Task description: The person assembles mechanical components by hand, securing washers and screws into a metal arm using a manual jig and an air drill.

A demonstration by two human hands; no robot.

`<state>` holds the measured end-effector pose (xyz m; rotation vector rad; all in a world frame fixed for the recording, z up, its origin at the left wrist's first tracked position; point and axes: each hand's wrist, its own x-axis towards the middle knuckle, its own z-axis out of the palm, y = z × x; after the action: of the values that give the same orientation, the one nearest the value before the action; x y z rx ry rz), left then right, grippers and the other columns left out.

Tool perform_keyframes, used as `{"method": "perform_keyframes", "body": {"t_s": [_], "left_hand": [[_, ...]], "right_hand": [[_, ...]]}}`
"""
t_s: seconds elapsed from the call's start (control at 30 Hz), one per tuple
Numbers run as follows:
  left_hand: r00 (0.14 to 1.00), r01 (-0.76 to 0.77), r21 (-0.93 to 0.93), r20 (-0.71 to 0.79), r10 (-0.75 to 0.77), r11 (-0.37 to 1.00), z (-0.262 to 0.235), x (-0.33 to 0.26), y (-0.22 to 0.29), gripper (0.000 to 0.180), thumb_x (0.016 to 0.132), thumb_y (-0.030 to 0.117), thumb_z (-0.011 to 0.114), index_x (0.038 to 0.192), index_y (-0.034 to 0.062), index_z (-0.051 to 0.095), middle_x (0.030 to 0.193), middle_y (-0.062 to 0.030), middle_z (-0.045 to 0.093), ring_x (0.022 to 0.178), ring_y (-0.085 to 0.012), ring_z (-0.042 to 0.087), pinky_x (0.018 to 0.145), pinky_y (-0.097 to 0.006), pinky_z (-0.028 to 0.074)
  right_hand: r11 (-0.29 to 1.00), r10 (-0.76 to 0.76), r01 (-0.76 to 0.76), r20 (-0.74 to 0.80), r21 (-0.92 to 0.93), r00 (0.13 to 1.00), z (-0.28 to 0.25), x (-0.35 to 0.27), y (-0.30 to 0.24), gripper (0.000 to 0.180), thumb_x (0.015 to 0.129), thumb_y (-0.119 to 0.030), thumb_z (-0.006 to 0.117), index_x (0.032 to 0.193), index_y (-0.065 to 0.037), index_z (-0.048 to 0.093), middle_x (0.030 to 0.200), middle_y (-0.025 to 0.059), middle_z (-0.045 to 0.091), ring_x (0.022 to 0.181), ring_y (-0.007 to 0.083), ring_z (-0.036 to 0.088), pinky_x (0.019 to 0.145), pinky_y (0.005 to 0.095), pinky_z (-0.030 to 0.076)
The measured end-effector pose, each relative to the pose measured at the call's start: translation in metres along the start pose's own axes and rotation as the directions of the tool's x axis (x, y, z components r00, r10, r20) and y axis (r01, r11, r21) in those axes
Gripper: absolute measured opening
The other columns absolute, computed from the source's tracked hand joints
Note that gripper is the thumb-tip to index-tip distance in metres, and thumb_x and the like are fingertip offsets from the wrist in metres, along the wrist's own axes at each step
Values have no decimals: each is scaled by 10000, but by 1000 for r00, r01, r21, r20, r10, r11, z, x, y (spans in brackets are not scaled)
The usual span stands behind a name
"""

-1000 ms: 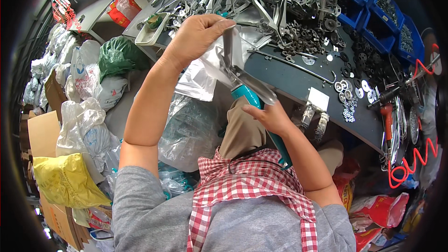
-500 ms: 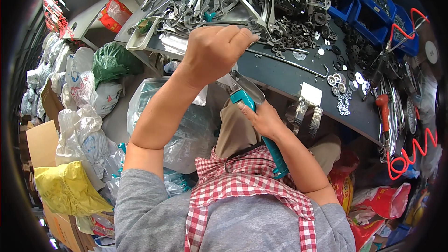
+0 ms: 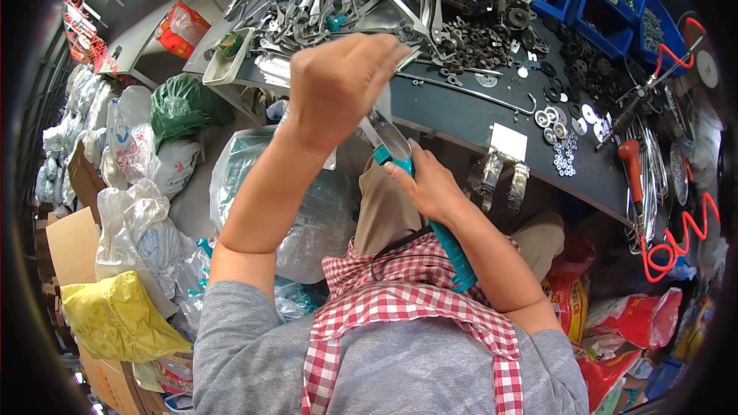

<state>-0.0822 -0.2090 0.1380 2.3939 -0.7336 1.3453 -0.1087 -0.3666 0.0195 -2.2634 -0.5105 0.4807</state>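
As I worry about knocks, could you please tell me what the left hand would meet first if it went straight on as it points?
Probably the heap of metal parts on the bench, ahead and rightward of the left hand, though depth is hard to judge.

No text legible. Faint print on yellow bag point(image 3: 123, 315); blue-and-red print on white bag point(image 3: 132, 111) beyond it.
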Motion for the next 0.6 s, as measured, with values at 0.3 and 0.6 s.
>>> {"method": "perform_keyframes", "body": {"t_s": [0.3, 0.6], "left_hand": [[857, -230, -238, 410, 313, 944, -3, -67, 89, 285, 677, 143, 563, 940, 35, 577, 662, -19, 510, 598, -167, 544, 526, -277, 430], [976, 100, 182, -209, -61, 978, 51, -90, 6, 281, 689, 91, 548, 960, 30, 586, 855, -149, 591, 813, -285, 573, 720, -393, 411]], "right_hand": [[877, -162, 145, -1, 458, 987, 21, 28, 62, 605, 848, -487, 446, 1236, -28, 377, 1093, 231, 496, 958, 380, 531, 763, 461, 456], [-226, -346, -391, 302, 892, 888, -18, 4, 43, 517, 857, -510, 397, 1154, -95, 480, 920, 120, 580, 778, 282, 563, 556, 436, 460]]}}
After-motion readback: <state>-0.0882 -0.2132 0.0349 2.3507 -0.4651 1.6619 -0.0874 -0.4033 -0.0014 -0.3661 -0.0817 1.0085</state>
